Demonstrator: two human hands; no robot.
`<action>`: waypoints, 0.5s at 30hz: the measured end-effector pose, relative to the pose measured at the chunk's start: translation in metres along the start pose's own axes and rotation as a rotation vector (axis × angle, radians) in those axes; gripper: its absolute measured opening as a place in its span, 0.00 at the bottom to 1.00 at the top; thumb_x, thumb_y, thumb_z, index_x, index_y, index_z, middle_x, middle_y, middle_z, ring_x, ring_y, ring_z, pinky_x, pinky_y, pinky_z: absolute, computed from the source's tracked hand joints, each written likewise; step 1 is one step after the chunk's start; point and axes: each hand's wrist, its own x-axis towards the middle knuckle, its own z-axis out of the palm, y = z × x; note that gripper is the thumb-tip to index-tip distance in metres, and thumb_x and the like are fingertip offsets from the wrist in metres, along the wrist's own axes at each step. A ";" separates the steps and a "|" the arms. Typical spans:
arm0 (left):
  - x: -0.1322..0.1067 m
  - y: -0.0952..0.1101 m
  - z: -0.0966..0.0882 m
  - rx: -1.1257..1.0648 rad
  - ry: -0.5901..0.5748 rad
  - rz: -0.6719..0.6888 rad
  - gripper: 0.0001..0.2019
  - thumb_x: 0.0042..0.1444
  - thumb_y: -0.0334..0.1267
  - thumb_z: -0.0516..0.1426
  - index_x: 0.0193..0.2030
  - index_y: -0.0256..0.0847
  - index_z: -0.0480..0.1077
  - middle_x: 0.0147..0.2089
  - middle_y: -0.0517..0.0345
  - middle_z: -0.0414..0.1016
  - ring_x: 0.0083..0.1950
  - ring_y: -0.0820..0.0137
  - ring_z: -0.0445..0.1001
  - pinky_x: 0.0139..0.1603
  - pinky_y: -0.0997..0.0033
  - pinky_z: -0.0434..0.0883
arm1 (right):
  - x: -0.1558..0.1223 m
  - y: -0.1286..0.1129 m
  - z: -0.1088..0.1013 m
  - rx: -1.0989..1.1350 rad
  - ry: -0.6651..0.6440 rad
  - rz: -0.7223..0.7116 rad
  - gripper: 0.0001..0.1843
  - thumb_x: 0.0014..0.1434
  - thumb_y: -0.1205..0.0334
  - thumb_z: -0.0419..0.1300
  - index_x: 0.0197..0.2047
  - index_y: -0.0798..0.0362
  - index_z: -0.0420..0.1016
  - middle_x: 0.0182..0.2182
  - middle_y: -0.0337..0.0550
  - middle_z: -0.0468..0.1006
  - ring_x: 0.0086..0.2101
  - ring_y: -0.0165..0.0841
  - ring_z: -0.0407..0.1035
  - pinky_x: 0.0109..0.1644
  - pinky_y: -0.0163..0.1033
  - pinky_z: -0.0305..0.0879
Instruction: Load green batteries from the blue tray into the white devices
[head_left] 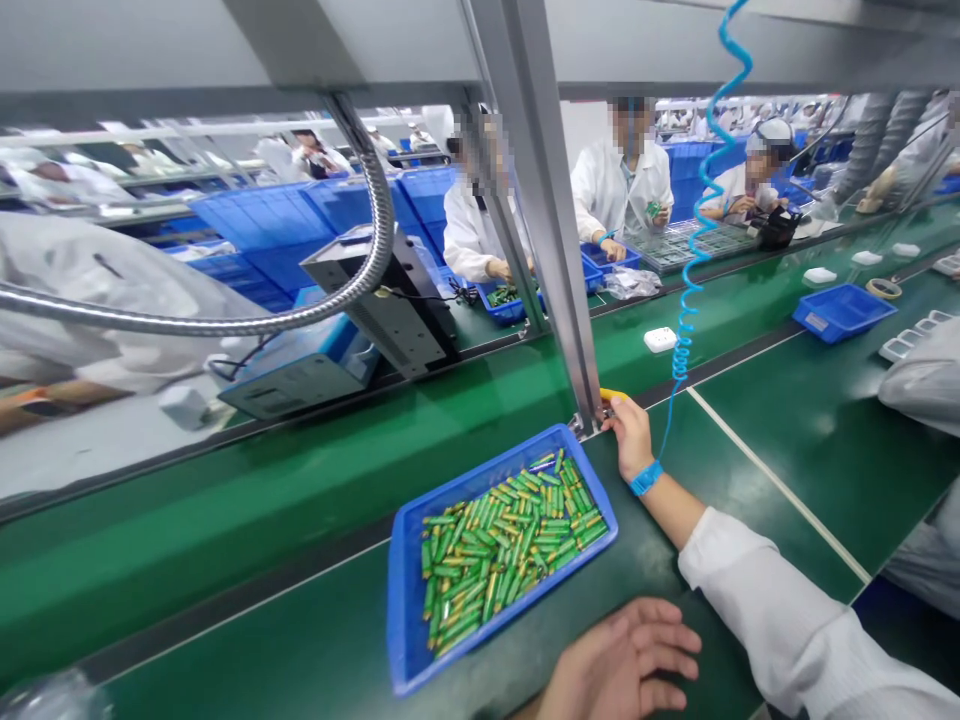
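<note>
My right hand (631,440) reaches to the foot of the metal post (551,200), its fingers closed on a small yellow thing (613,394) that is mostly hidden. A blue wrist strap (646,478) is round that wrist, and a coiled blue cord (694,270) rises from beside it. In the foreground, my left hand (626,655) is open, fingers apart, holding nothing. It is in front of a blue tray (501,625) full of green cylindrical pieces with gold-coloured ends (506,545). Neither hand touches the tray.
A green conveyor belt (300,460) runs behind the tray. White square items (660,340) lie along it. Another blue tray (845,312) stands at right. A flexible metal hose (300,318) bends across the left. Several co-workers (622,190) in white sit across the line.
</note>
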 end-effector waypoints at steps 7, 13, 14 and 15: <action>0.001 0.005 0.012 -0.031 0.097 0.169 0.24 0.74 0.56 0.60 0.59 0.35 0.81 0.56 0.38 0.82 0.54 0.58 0.81 0.56 0.63 0.73 | -0.004 -0.016 0.005 0.166 0.024 0.047 0.24 0.65 0.40 0.63 0.51 0.49 0.86 0.41 0.44 0.85 0.39 0.39 0.76 0.35 0.41 0.73; 0.003 0.009 0.019 -0.064 0.119 0.215 0.23 0.73 0.57 0.63 0.51 0.35 0.83 0.49 0.44 0.83 0.46 0.62 0.81 0.51 0.66 0.73 | -0.004 -0.024 0.004 0.104 0.009 0.045 0.23 0.64 0.40 0.63 0.49 0.49 0.86 0.39 0.44 0.84 0.39 0.40 0.75 0.33 0.41 0.71; 0.003 0.010 0.019 -0.066 0.115 0.212 0.23 0.72 0.57 0.63 0.50 0.35 0.83 0.47 0.44 0.83 0.45 0.63 0.81 0.51 0.66 0.73 | -0.003 -0.024 0.003 0.102 0.008 0.047 0.23 0.64 0.40 0.63 0.50 0.49 0.86 0.40 0.44 0.84 0.40 0.40 0.75 0.34 0.40 0.71; 0.004 0.010 0.019 -0.066 0.108 0.209 0.24 0.72 0.58 0.64 0.50 0.34 0.83 0.47 0.45 0.83 0.44 0.63 0.82 0.50 0.67 0.73 | -0.001 -0.023 0.002 0.105 0.006 0.049 0.23 0.63 0.41 0.64 0.50 0.49 0.85 0.40 0.44 0.84 0.40 0.39 0.75 0.34 0.40 0.71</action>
